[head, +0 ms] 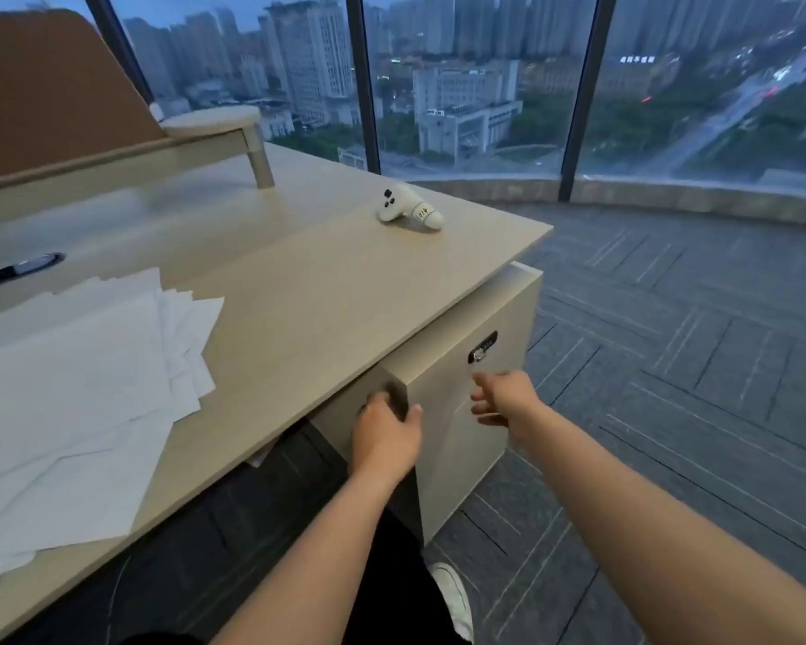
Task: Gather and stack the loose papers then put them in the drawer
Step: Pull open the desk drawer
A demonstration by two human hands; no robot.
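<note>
Papers (80,388) lie in a rough fanned pile on table (345,290), not in drawer yet. Left hand (385,439) grips cabinet (461,412) front corner, prob to pull it open; right hand (501,398) hovers w/ fingers loose, holding nothing.

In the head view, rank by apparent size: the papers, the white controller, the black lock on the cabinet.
1. papers, by far the largest, though nearest the camera.
2. controller.
3. lock, clearly smaller than the controller, although nearer.
</note>
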